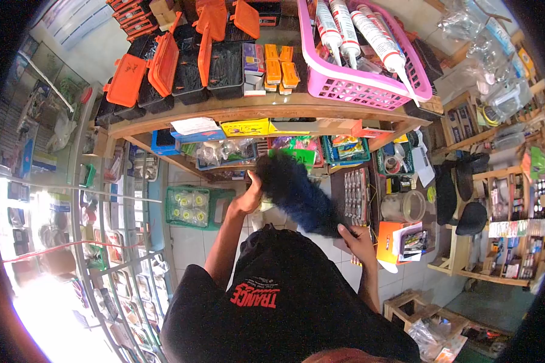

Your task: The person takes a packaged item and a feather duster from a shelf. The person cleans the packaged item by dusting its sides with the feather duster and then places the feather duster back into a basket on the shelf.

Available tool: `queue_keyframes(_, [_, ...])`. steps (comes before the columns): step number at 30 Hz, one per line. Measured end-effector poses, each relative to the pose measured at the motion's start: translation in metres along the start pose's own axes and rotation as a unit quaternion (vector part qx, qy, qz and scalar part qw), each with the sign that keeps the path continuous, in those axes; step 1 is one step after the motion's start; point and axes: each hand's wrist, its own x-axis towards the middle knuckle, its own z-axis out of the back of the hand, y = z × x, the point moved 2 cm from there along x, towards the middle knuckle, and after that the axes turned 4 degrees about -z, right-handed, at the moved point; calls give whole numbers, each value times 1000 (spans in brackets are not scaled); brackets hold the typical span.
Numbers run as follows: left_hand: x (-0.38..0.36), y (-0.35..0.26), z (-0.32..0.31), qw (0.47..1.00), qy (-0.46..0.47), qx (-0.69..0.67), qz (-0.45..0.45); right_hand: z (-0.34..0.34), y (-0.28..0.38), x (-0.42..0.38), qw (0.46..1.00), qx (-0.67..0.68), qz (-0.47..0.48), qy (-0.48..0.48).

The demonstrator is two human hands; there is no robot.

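A fluffy dark blue and black duster [303,196] slants across in front of my chest. At its upper left end, my left hand [248,195] is closed around the fluffy part, thumb up; most of the fingers are hidden behind it. My right hand [358,240] grips the lower right end, with the thumb on top. The fluff hides any handle. Just beyond the duster, a lower shelf holds a blue tray [227,156] of plastic-wrapped goods and a bright green label [300,158].
Above stands a wooden shelf [272,111] with orange-lidded black boxes [163,63], small yellow boxes [281,66] and a pink basket [369,94] of sealant tubes. A green crate [188,209] sits on the tiled floor at left. An orange box [393,241] stands near my right hand.
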Motion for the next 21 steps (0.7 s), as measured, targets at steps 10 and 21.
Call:
queue_keyframes(10, [7,-43,-17,858,-129,-489,91,-21,0,1,999,-12,-4,39])
queue_keyframes(21, [4,-79,-26,767,-133,-627,-29,-28,-15,-1,998,63,-5,18])
